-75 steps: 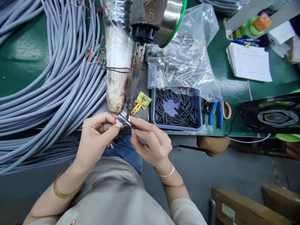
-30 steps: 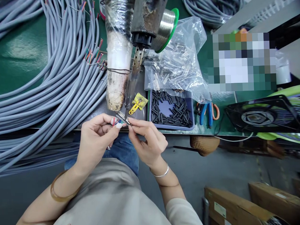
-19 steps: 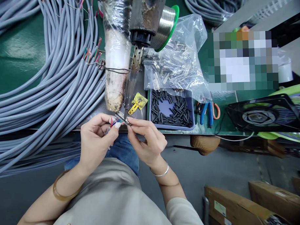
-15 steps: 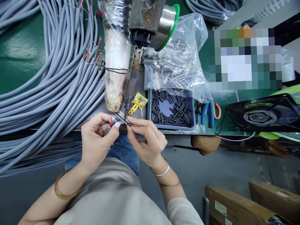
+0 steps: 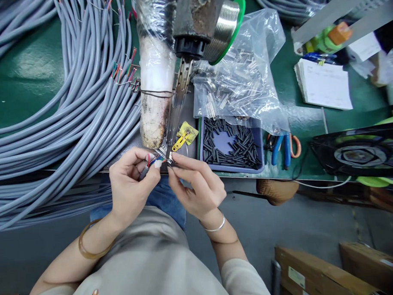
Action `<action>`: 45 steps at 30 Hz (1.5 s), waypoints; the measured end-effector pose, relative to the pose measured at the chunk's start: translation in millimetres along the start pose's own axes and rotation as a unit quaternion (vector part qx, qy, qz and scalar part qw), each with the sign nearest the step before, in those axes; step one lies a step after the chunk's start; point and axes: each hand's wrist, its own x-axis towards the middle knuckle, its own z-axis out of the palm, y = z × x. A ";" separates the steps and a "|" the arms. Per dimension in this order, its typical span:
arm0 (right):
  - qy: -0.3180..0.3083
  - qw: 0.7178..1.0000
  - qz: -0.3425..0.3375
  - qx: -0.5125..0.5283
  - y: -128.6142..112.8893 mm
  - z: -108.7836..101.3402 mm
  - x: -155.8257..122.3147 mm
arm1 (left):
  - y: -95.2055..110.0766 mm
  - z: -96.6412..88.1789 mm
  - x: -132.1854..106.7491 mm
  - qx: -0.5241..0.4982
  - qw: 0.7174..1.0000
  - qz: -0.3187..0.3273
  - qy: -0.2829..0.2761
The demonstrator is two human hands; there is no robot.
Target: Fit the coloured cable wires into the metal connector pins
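Note:
My left hand (image 5: 129, 180) is closed, thumb and fingers pinching the end of a grey cable (image 5: 143, 171) with thin coloured wires fanned out. Those wires meet a small metal multi-pin connector (image 5: 161, 152). My right hand (image 5: 199, 186) pinches the connector's right end between thumb and fingertips. A soldering iron (image 5: 180, 90), fixed above and pointing down, has its tip right at the connector. Whether the tip touches a pin is too small to tell. Just right of the tip, a yellow metal piece with a slot (image 5: 181, 140) lies on a crumpled yellow scrap.
Grey cables (image 5: 85, 112) cover the left bench. A wrapped white tube (image 5: 155, 110) hangs beside the iron, near a solder spool (image 5: 226, 26). To the right are a bag of connectors (image 5: 245, 77), a bin (image 5: 261, 156) of black sleeves, pliers (image 5: 281, 151) and a fan (image 5: 354, 155).
The camera view has shifted slightly, so the bench scene sits farther right. Both hands keep their grips, with the connector still at the iron's tip.

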 end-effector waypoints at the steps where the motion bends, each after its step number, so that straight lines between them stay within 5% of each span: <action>1: -0.004 1.000 -0.014 -0.010 0.0 -0.5 -0.7 | -0.1 -0.6 -0.8 0.000 1.000 -0.007 -0.001; 16: -0.009 0.997 0.046 0.060 -1.4 0.9 -2.0 | 4.0 -9.8 -0.9 -0.037 0.995 -0.074 -0.059; 45: -0.009 0.997 0.047 0.057 3.4 1.7 3.4 | 7.8 -0.1 1.9 0.000 0.999 -0.026 -0.029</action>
